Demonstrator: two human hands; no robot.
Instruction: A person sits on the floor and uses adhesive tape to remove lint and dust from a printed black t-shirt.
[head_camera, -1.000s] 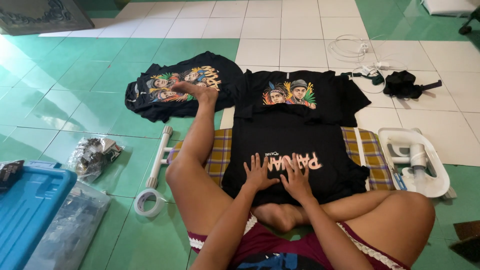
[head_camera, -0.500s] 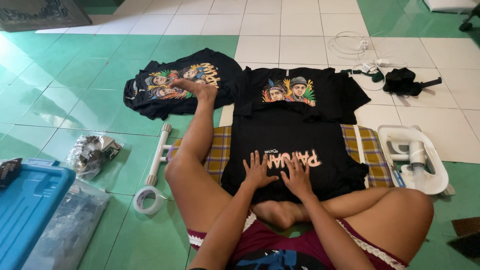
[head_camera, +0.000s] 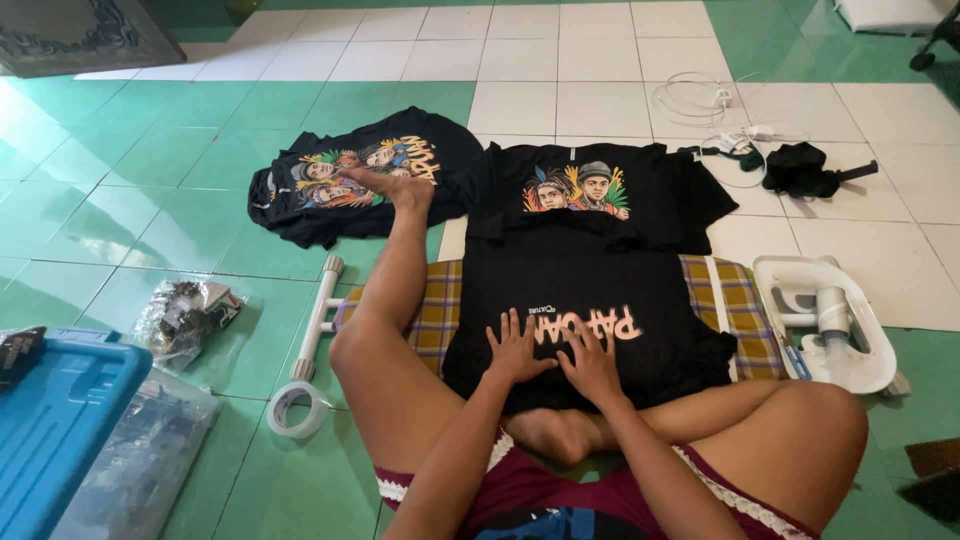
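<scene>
Both hands, left (head_camera: 517, 349) and right (head_camera: 592, 362), press flat with fingers spread on the black cotton printed T-shirt (head_camera: 590, 300); uneven pushing toward 12 o'clock could crease it.

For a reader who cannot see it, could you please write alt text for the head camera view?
Both hands, left hand and right hand, press flat on a black printed T-shirt spread over a plaid cloth on the tiled floor. The seated person's foot rests on another black T-shirt; a tape roll lies nearby.
</scene>
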